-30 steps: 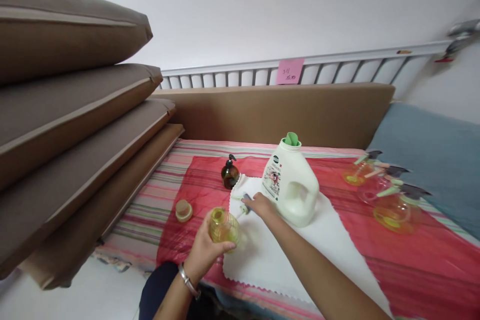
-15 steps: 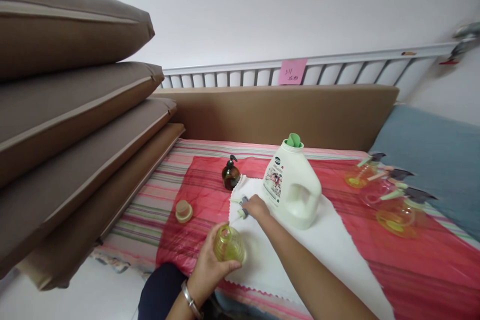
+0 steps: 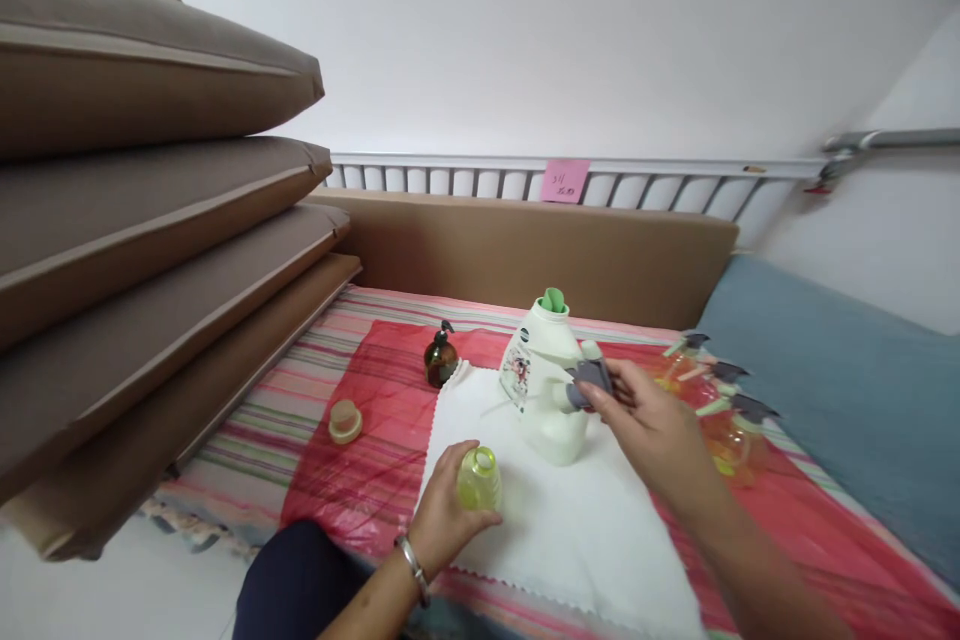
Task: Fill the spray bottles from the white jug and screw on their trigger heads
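Note:
My left hand grips a small yellow-green round bottle with an open neck, resting it on the white cloth. My right hand is raised above the cloth and pinches a grey spray-trigger head with a thin tube hanging toward the left. Just behind that hand stands a white detergent jug with a green cap.
A brown pump bottle and a tan lid sit on the red sheet. Several coloured spray bottles lie at the right. Stacked brown cushions fill the left; a blue mattress lies at the right.
My right hand lifted the spray head off the cloth and carried it up and right, in front of the jug. My left hand stood the yellow bottle upright on the cloth. The view shifted.

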A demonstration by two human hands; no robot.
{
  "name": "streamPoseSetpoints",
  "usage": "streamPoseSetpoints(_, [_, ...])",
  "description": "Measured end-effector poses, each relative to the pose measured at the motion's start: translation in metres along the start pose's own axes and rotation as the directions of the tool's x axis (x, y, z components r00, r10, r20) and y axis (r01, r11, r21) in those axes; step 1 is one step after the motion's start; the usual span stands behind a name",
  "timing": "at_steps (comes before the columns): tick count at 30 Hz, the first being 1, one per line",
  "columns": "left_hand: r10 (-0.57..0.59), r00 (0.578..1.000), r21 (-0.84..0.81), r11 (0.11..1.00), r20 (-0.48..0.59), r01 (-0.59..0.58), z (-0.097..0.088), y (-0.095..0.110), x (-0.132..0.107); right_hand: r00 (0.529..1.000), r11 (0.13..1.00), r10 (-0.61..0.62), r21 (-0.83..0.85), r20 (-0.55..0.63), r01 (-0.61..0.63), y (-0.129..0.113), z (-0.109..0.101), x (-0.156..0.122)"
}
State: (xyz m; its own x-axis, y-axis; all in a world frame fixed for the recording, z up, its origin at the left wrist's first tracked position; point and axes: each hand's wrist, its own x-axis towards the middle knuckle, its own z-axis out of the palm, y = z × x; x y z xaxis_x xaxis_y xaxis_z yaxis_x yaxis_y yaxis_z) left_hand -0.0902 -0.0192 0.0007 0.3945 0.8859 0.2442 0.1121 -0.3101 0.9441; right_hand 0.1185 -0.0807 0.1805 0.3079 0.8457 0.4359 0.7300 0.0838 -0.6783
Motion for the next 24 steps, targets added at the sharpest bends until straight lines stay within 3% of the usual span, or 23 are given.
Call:
streamPoseSetpoints(3, [0.007, 1.0, 0.022, 1.0, 0.015, -0.007, 0.019, -0.004, 0.01, 0.997, 0.988, -0.079, -0.131, -0.014, 0.076, -0.021, -0.034, -0.009])
streamPoseSetpoints(6, [0.004, 0.999, 0.059, 0.998, 0.04, -0.007, 0.028, -0.007, 0.015, 0.989, 0.957, -0.127, -0.253, 0.082, 0.143, -0.031, -0.043, -0.016])
streamPoseSetpoints(10, [0.009, 0.998, 0.088, 0.996, 0.061, -0.015, 0.029, -0.012, 0.014, 0.967, 0.91, -0.181, -0.343, 0.177, 0.233, -0.031, -0.032, -0.018])
streamPoseSetpoints(16, [0.023, 0.997, 0.103, 0.994, 0.073, -0.03, 0.028, -0.014, 0.013, 0.952, 0.892, -0.263, -0.337, 0.157, 0.302, -0.034, -0.02, -0.011])
streamPoseSetpoints(21, [0.028, 0.996, 0.1, 0.994, 0.082, -0.036, 0.028, -0.014, 0.013, 0.945, 0.894, -0.244, -0.327, 0.219, 0.306, -0.042, -0.018, -0.011])
streamPoseSetpoints(24, [0.042, 0.996, 0.101, 0.994, 0.076, -0.05, 0.029, -0.016, 0.013, 0.932, 0.912, -0.22, -0.279, 0.287, 0.301, -0.04, -0.001, -0.017])
